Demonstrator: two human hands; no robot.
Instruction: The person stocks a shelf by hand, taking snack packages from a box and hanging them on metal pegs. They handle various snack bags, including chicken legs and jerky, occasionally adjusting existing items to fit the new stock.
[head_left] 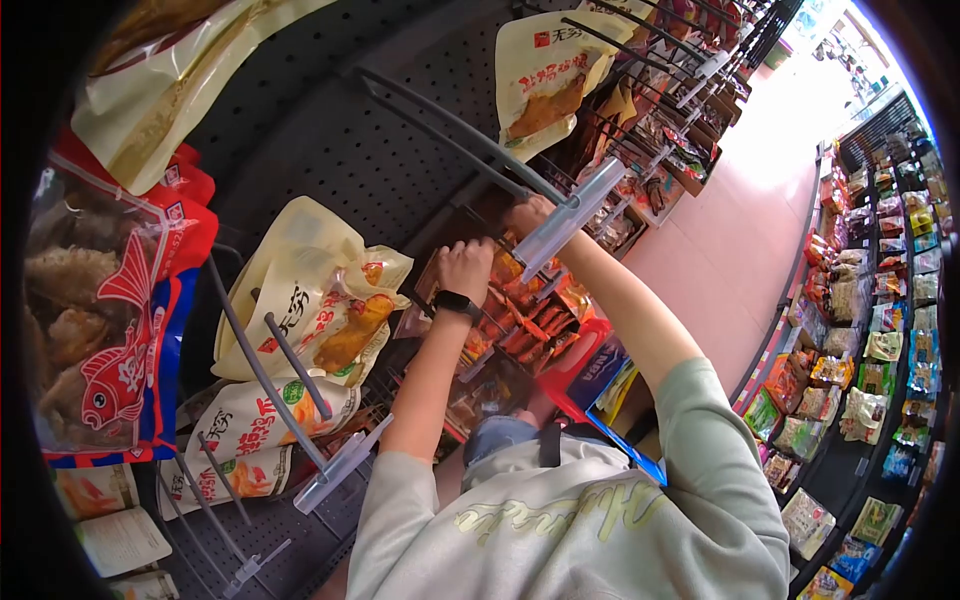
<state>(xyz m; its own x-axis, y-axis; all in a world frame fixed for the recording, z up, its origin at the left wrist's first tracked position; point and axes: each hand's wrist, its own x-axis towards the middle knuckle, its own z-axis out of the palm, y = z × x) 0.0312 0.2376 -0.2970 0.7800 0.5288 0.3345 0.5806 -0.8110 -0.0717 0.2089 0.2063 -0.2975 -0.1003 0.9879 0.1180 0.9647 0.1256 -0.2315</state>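
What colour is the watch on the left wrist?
Black watch, on the wrist of the left hand; head view shows it best.

The yellow snack bag (548,75) hanging above the clear hook tag (568,218) reads "无穷"; other print is illegible.

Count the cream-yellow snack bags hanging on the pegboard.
3: one at top left, one at top centre, one at mid-left near the left hand. Others may be hidden beyond the frame.
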